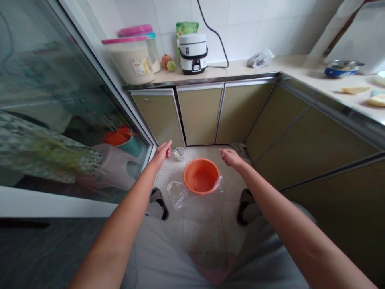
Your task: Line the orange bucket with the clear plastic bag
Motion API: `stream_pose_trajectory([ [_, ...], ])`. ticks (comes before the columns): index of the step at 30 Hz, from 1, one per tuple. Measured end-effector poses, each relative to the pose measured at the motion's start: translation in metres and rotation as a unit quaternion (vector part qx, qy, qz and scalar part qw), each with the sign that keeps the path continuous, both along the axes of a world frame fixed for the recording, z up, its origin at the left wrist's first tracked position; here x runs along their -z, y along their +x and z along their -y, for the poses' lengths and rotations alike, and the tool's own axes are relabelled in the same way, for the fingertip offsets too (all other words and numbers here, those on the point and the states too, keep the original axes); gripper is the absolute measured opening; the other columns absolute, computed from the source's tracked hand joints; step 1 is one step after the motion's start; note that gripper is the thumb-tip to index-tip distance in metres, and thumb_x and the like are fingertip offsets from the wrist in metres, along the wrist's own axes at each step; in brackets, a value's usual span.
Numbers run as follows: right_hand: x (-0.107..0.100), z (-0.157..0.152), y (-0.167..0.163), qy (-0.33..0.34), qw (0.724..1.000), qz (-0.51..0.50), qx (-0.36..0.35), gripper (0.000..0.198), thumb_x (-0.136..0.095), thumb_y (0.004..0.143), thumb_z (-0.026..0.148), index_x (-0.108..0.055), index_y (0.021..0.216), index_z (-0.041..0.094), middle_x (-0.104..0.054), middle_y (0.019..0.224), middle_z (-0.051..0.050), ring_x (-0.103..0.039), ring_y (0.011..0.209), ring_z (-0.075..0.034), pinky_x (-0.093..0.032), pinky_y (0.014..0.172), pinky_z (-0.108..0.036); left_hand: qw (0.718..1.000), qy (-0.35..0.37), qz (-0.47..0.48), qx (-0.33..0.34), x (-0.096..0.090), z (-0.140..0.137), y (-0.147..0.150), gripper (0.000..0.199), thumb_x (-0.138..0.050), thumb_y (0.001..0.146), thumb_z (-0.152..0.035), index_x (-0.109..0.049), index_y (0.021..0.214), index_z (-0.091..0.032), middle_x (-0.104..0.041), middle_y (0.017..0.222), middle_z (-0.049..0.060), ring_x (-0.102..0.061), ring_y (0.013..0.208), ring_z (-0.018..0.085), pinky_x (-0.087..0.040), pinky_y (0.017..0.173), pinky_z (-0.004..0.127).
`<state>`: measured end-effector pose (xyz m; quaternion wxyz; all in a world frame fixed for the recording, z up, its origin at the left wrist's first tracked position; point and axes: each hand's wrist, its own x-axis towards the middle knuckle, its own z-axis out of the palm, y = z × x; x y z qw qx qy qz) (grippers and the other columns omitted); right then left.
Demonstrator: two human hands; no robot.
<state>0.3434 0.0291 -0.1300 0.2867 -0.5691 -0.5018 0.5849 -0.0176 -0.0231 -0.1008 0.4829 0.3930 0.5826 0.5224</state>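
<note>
An orange plastic bin (pixel 201 175) stands on the tiled floor between my feet. A clear plastic bag (pixel 180 195) hangs stretched in front of it, its upper edge running toward both hands. My left hand (pixel 163 153) is above and left of the bin, fingers pinched together as if on the bag's edge. My right hand (pixel 230 157) is above and right of the bin, fingers curled the same way. The thin film at the fingers is hard to make out.
A small clear container (pixel 179 153) sits on the floor behind the bin. Cabinets (pixel 199 114) run along the back and right. On the counter stand a rice cooker (pixel 193 53), lidded tubs (pixel 132 59) and a bowl (pixel 342 68). A glass sliding door (pixel 60 104) is at left.
</note>
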Motion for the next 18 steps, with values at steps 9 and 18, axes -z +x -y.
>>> stream_pose_trajectory([
  [9, 0.146, 0.046, 0.023, -0.138, 0.935, 0.322, -0.058, 0.067, -0.056, 0.093, 0.08, -0.069, 0.093, 0.015, -0.066, 0.068, -0.008, -0.064, 0.06, -0.02, -0.045, 0.055, -0.028, 0.922, -0.265, -0.282, 0.017, 0.169, 0.057, -0.038, 0.077, -0.096, 0.06, -0.051, -0.066, 0.124, -0.019, -0.074, 0.129, 0.016, -0.074, 0.105, 0.026, -0.053, 0.08, 0.028],
  [18, 0.168, 0.045, 0.015, -0.026, 0.944, 0.328, 0.007, 0.02, -0.069, 0.088, 0.036, -0.066, 0.077, 0.02, -0.071, 0.078, -0.008, -0.065, 0.076, -0.019, -0.04, 0.063, -0.026, 0.885, -0.343, -0.264, 0.172, 0.197, 0.066, -0.034, 0.065, -0.095, 0.059, -0.026, -0.071, 0.119, -0.015, -0.077, 0.083, 0.002, -0.072, 0.076, 0.02, -0.05, 0.066, 0.025],
])
